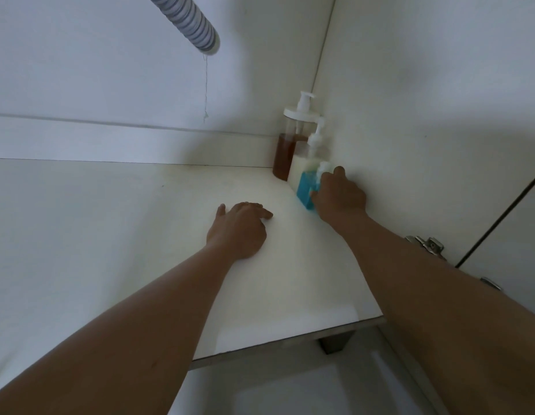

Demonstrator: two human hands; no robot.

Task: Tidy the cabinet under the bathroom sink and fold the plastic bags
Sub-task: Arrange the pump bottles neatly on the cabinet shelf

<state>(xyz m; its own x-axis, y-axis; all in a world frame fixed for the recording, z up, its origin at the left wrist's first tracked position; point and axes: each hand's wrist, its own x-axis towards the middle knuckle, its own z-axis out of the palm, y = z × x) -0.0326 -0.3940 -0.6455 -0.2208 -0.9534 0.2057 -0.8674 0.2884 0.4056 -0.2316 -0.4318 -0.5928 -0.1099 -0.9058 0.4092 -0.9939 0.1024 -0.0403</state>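
I look into a white cabinet (439, 55) in dim, even light. Its back wall (110, 70) is plain, with a low ledge (80, 139) running along the foot. On my right the side wall (410, 121) meets it in a shadowed corner and carries a metal hinge (428, 245), with the door (517, 250) just beyond. A grey ribbed drain hose (185, 22) comes in from the top, a thin thread (205, 85) hanging from its end. The white bottom panel (80, 235) shows a raw front edge (290, 344); below it are a dark foot (335, 342) and pale floor (290, 393).
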